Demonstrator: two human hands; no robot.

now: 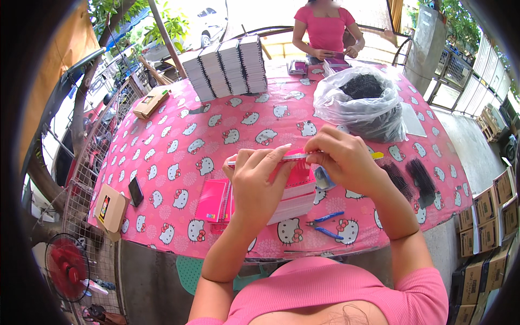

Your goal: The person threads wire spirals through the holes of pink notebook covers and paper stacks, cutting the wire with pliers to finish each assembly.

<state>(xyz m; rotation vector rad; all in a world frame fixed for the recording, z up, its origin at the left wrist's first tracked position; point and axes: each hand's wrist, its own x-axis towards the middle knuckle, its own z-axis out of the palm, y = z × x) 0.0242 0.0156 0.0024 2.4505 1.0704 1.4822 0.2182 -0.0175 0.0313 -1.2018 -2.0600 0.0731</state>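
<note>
Between my two hands is a pink-covered notebook [296,157], held edge-on above the table. My left hand [259,172] grips its left part with the fingers over the edge. The fingers of my right hand [340,157] pinch its right end; what fine part they press is too small to tell. Beneath them stands a thick stack of notebooks [295,201] with white page edges. Left of the stack lies a pink spiral notebook [212,202]. Blue-handled cutting pliers [329,218] rest nearer to me, just right of the stack.
Black binding coils [420,183] lie at the right, and a clear plastic bag [331,103] holds more. Tall stacks of spiral-bound books [227,67] stand at the back. A phone [135,192] and cardboard boxes [111,210] sit left. Across the table, another person [326,30] handles notebooks.
</note>
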